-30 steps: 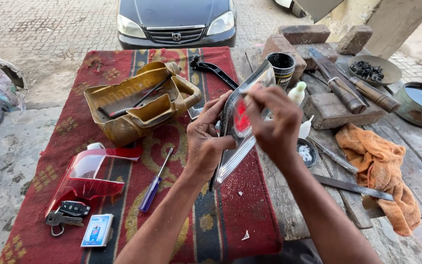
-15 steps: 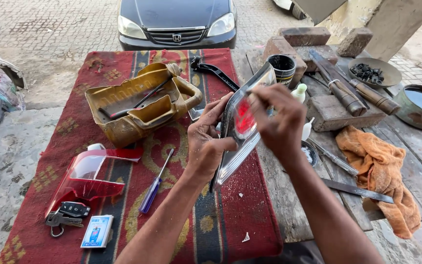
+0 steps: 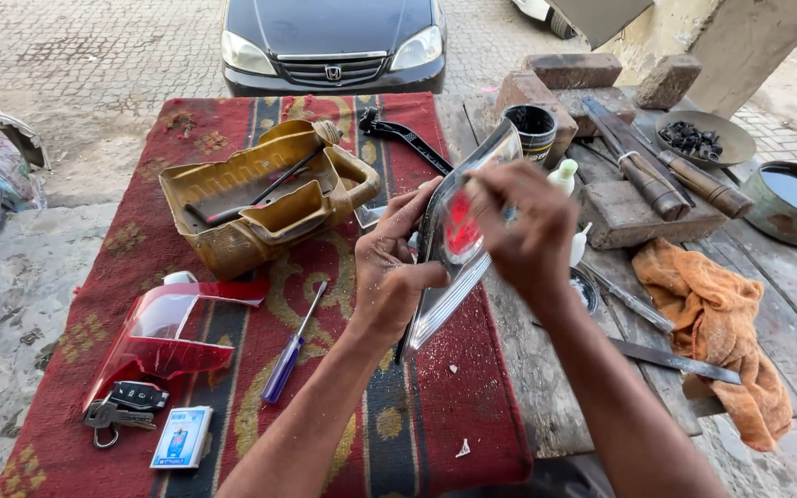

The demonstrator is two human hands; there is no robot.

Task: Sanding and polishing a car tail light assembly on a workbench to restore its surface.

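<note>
Head view, hands: our left hand (image 3: 397, 277) grips the tail-light lens (image 3: 458, 242) from its left edge, fingers curled round it and thumb across the lower part; our right hand (image 3: 526, 229) has its fingertips pinched at the lens's upper face. We cannot tell whether anything small sits between those fingertips.

Head view, lens: a long clear cover with a red patch inside, held tilted above the right border of the red patterned rug (image 3: 186, 240), over the seam where the rug meets the bare wooden table (image 3: 786, 323).

Head view, edges and room: the rug's near edge hangs at the table front; a free strip of rug lies below the lens. To the left lie a blue-handled screwdriver (image 3: 290, 350) and a red lamp cover (image 3: 163, 327), well apart from the hands. Behind stands a yellow plastic housing (image 3: 260, 198).

Head view, right side: an orange rag (image 3: 717, 327), a flat metal blade (image 3: 675, 361), bricks (image 3: 574, 69) and a metal bowl (image 3: 795, 201) crowd the planks.

Head view, hidden or cut off: our right hand covers the lens's middle; the dark car (image 3: 332, 41) is cropped at the top.

Head view, packages: a small blue-and-white box (image 3: 181, 436) lies at the rug's near left corner, just beside a key bunch (image 3: 126, 406).
</note>
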